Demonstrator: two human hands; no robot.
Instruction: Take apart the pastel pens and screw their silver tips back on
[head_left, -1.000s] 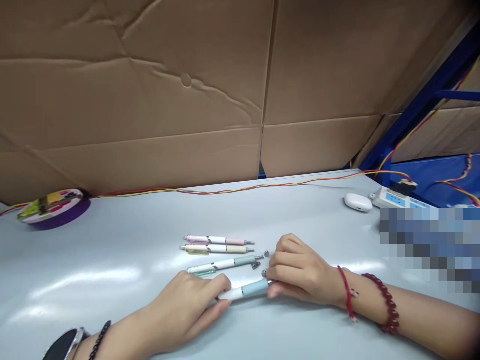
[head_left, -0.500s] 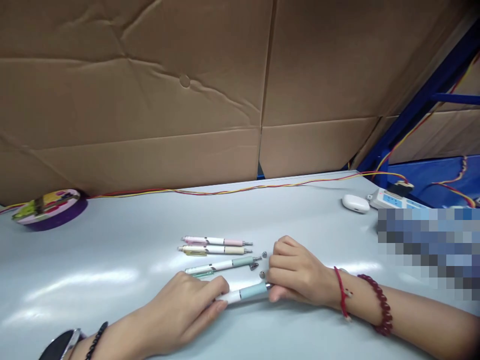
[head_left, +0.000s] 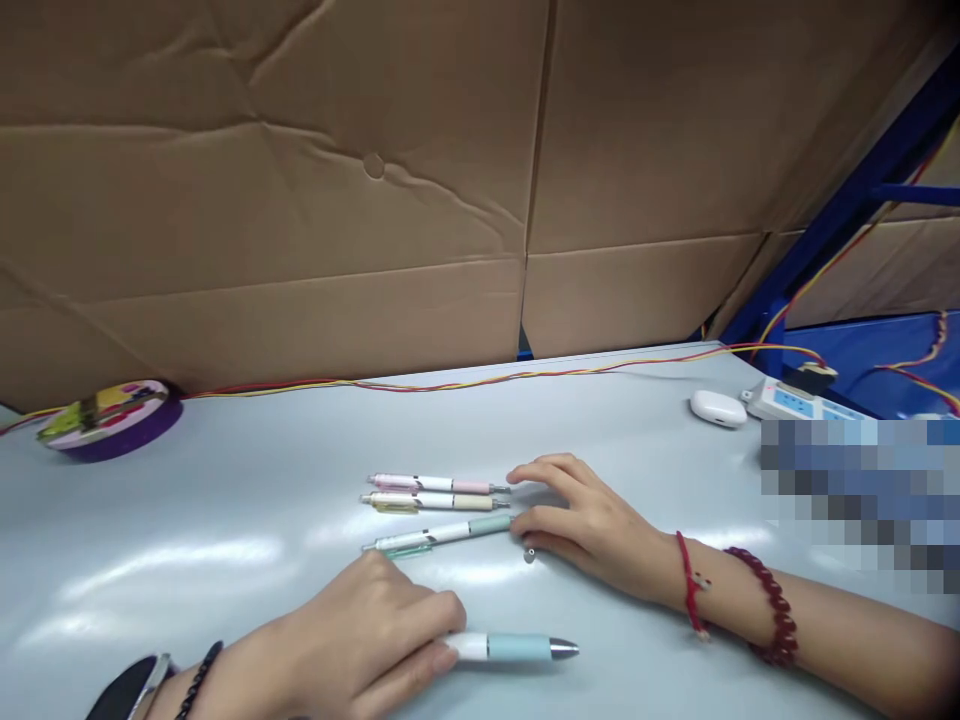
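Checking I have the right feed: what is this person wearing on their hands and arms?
Bare hands, no gloves or sleeves in view. The left hand has a silver-cased watch and black bead bracelet at its wrist. The right hand has a red cord and dark red bead bracelet.

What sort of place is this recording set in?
Probably a workshop or small packing bench, not a home desk. Flattened cardboard sheets wall off a smooth grey table, a blue metal frame stands to the right, and twisted red-and-yellow wiring runs to a power strip.
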